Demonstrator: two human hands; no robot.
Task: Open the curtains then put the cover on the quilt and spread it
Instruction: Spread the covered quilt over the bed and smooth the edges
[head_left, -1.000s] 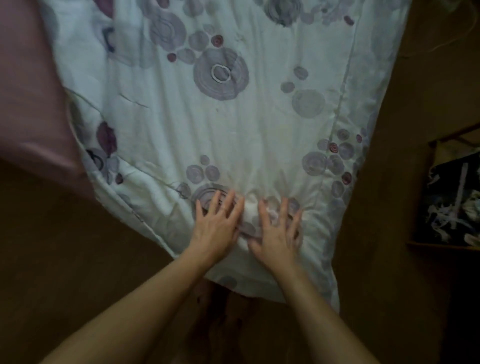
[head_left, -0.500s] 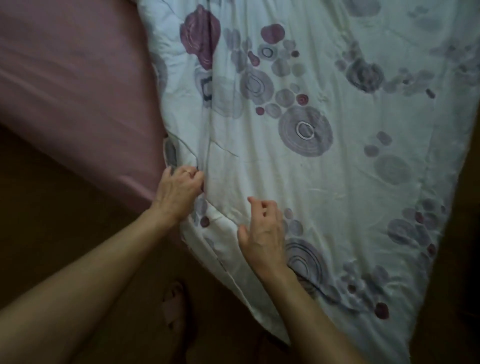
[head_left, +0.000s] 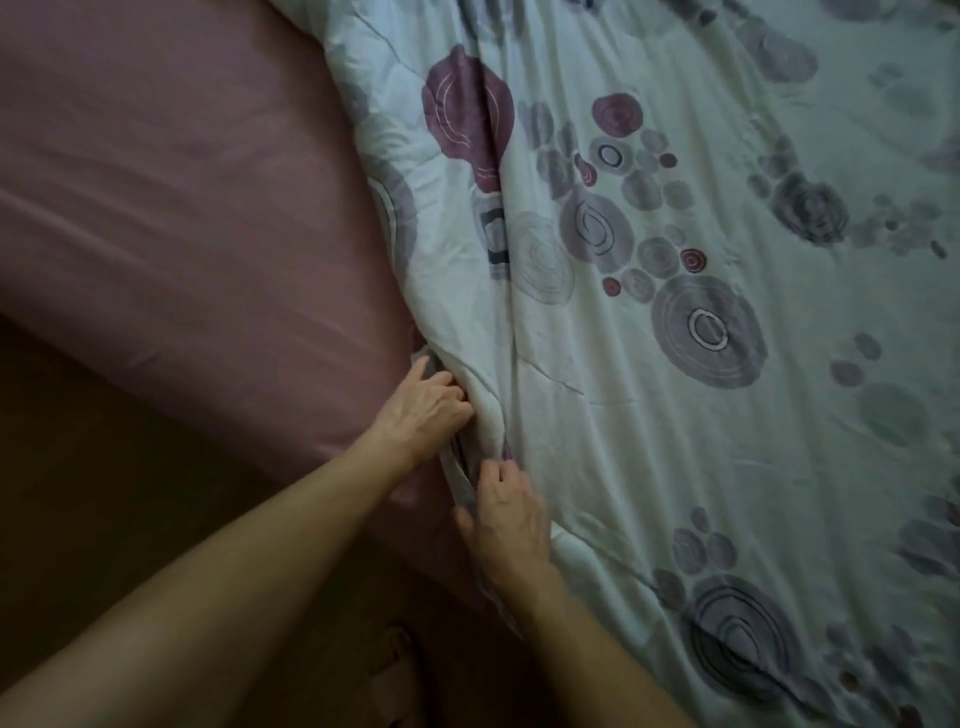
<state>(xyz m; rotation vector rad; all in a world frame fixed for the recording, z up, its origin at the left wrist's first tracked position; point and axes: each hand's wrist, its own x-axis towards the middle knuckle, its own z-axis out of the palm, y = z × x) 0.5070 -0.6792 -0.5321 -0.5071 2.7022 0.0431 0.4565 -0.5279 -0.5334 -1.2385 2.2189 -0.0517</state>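
Left hand (head_left: 423, 408): fingers curled, pinching the quilt (head_left: 675, 389) edge.
Right hand (head_left: 511, 519): grips the same edge, nearer.
Quilt: extends right.

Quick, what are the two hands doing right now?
Left hand: fingers curled, gripping the edge of the white quilt cover with purple circles.
Right hand: pinching the same edge, lower down.

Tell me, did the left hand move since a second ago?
Yes. The left hand has gone from the quilt's foot end, beside the right hand, to its side edge next to the pink sheet.
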